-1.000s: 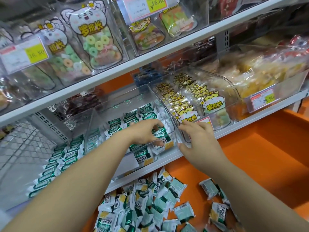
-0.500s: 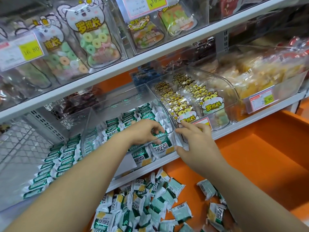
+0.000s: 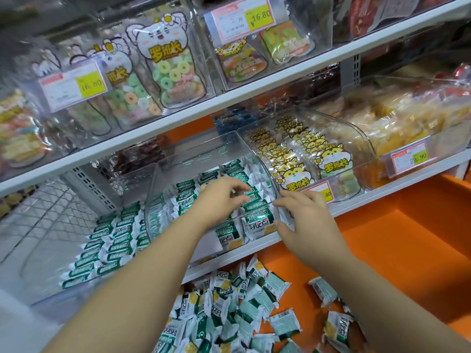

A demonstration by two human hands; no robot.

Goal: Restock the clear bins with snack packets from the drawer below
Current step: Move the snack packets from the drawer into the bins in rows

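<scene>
The left grip (image 3: 219, 200) reaches into the clear bin (image 3: 156, 192) at mid-frame, fingers curled down on the front row, forefinger and thumb pinching the top edge of one packet (image 3: 242, 194). The right grip (image 3: 303, 220) is released: its fingers (image 3: 280, 205) lie fairly straight against the bin's front corner at centre right, with the thumb just below at the front wall. Whether it presses the wall or only touches it cannot be told. The left palm hides the packets under it, and the right grip covers part of a price tag (image 3: 325, 191). The bin holds green-and-white packs (image 3: 186, 191) standing in rows, filling its front half. More of the same lie in lines on the shelf (image 3: 382, 186) at lower left, behind blurred plastic. The next bin (image 3: 362, 146), to the right in the frame, holds yellow cat-printed bags. Below, the orange drawer (image 3: 407, 238) holds a loose pile (image 3: 229, 301) of the same snacks, cut off by the bottom edge.
</scene>
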